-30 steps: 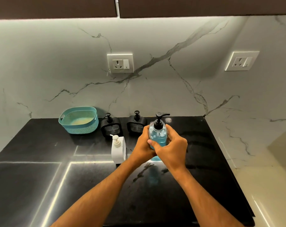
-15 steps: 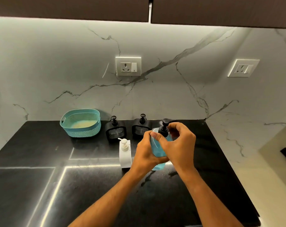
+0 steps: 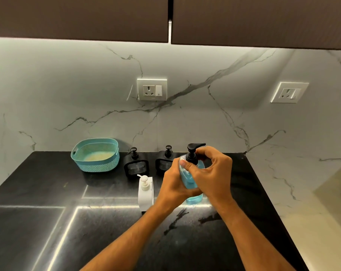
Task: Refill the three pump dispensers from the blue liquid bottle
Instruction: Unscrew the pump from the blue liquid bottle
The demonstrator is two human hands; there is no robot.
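Note:
The blue liquid bottle (image 3: 188, 178) stands on the black counter (image 3: 48, 192), its black pump head (image 3: 193, 151) pointing right. My left hand (image 3: 174, 184) grips the bottle's body from the left. My right hand (image 3: 212, 173) curls its fingers and thumb round the black pump collar at the neck. A white pump dispenser (image 3: 145, 190) stands just left of my left hand. Two black pump dispensers (image 3: 136, 165) (image 3: 164, 162) stand behind, near the wall; my left hand partly hides the right one.
A teal plastic basket (image 3: 96, 154) sits at the back left of the counter against the marble wall. Two wall sockets (image 3: 152, 89) (image 3: 289, 92) are above. The counter's right edge meets a pale marble surface (image 3: 312, 202). Dark cabinets hang overhead.
My right hand moved from the bottle's body up to the pump collar and now grips it. The camera view tilted upward a little, showing more cabinet.

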